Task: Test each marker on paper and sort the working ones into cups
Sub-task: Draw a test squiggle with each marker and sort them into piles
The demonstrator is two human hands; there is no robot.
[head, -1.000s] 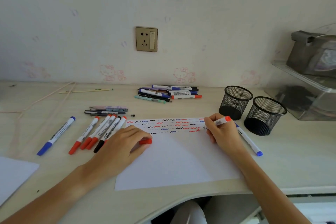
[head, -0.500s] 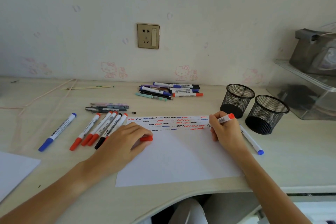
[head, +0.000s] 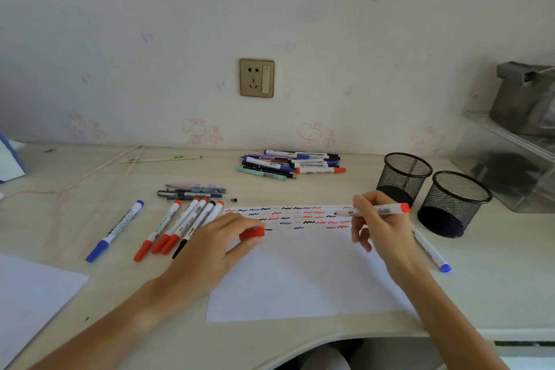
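Head view — right hand (head: 383,227) fingers pinching red marker (head: 372,210) (uncapped); left hand (head: 216,246) fingers pinching red cap (head: 251,233)

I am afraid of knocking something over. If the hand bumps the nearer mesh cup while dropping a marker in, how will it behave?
The nearer mesh cup looks like thin wire mesh and seems empty, so probably light and easy to slide. It stands taller than wide, so a bump near the rim might tip it. If tipped, its round wall would likely roll on the desk.

Soft even daylight, faint shadows under the hands, mild wide-angle bending at edges, slightly soft focus
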